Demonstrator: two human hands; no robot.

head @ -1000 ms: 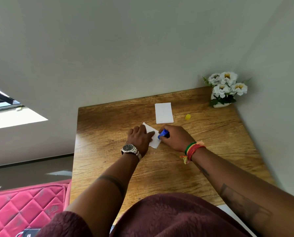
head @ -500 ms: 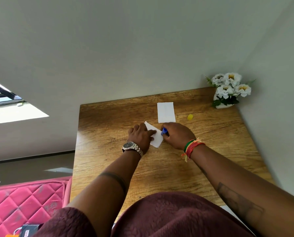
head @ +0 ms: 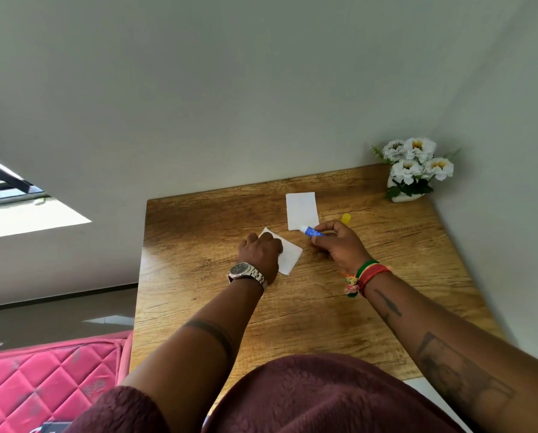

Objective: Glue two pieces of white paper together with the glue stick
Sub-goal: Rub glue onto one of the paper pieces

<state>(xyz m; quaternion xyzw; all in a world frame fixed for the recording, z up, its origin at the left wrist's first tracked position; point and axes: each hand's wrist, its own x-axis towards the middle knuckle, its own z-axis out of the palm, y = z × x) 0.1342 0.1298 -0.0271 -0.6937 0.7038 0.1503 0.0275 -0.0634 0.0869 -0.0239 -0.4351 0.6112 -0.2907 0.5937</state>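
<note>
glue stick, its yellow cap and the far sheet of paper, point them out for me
glue stick [head: 312, 231], head view, on its blue barrel
yellow cap [head: 346, 218], head view, on its visible top
far sheet of paper [head: 302, 209], head view, on its middle

A white pot of white flowers [head: 413, 170] stands in the far right corner of a wooden table [head: 199, 276], against pale grey walls [head: 261, 89]. A pink quilted mattress [head: 42, 379] lies at near left, below a bright window opening [head: 20, 210].

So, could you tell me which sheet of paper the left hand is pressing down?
The nearer, tilted sheet, under the left hand; the farther sheet lies untouched.
</note>
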